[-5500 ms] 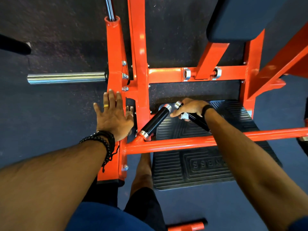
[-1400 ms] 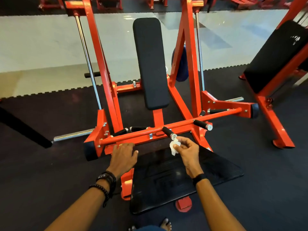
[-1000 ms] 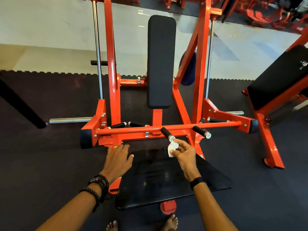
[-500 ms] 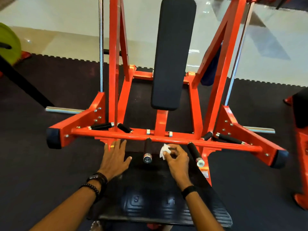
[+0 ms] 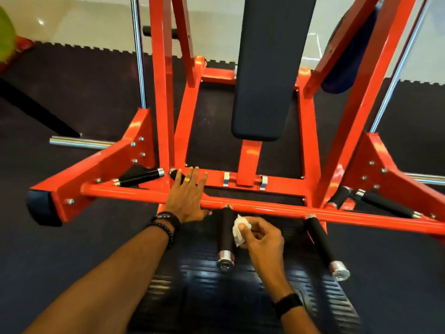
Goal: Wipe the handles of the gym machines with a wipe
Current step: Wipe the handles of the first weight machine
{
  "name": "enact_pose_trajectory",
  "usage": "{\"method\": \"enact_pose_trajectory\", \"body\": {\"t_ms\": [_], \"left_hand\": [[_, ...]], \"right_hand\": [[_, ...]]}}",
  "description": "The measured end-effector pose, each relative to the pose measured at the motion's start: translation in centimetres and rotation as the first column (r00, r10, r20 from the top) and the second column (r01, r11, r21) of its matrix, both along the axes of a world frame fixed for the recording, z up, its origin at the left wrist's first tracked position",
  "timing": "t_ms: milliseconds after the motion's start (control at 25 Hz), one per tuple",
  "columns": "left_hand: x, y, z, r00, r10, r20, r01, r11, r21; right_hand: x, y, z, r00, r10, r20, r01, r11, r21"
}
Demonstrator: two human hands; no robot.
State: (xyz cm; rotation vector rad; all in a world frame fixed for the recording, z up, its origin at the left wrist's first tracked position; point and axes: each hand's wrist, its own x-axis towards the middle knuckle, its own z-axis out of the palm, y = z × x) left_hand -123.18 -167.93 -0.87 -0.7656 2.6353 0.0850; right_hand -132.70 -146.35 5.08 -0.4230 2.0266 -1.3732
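Your right hand [image 5: 261, 235] pinches the crumpled white wipe [image 5: 239, 229] just right of the black foam-sleeved handle [image 5: 227, 233], whose length runs toward you; your left hand [image 5: 186, 197] lies flat.

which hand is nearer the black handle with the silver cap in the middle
Right. The right hand pinches a white wipe against the middle handle's right side. The left hand rests flat on the orange crossbar, further left.

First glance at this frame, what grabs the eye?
The bright orange machine frame fills the view, with a black back pad upright at centre. In front, the right hand pinches a white wipe against the side of a black handle that juts toward the camera. The left hand rests flat on the orange crossbar, a yellow ring on one finger.
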Motion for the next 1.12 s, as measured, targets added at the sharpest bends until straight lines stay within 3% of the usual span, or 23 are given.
{"method": "enact_pose_trajectory", "body": {"t_ms": [80,280,360,560,800,1000,1120], "left_hand": [[-0.4,-1.0,-1.7,0.999,-0.045,0.003,0.045,0.999,0.004],[-0.9,-2.0,-3.2,0.996,-0.077,0.054,0.071,0.992,0.102],[-1.0,-2.2,-3.2,0.993,-0.080,0.084,0.067,0.988,0.142],[-1.3,-2.2,-2.5,0.991,-0.085,0.099,0.066,0.981,0.185],[-1.4,-2.4,-2.1,0.990,-0.092,0.110,0.067,0.974,0.217],[-1.7,-2.9,-2.0,0.984,-0.109,0.137,0.069,0.960,0.270],[-1.7,-3.0,-2.3,0.984,-0.114,0.136,0.072,0.956,0.285]], "right_hand": [[0.7,-0.4,-0.2,0.998,0.059,-0.011,-0.058,0.998,0.037],[-1.7,-4.5,-3.2,0.964,0.103,-0.243,-0.062,0.983,0.171],[-2.2,-5.0,-3.2,0.972,0.139,-0.191,-0.100,0.974,0.201],[1.0,-1.3,1.5,0.953,0.287,-0.096,-0.278,0.955,0.103],[-1.9,-5.7,-2.0,0.975,0.146,-0.168,-0.113,0.975,0.192],[2.1,0.0,3.0,0.973,0.221,-0.066,-0.215,0.972,0.092],[-0.5,-3.4,-0.4,0.967,0.195,-0.162,-0.168,0.972,0.165]]}}
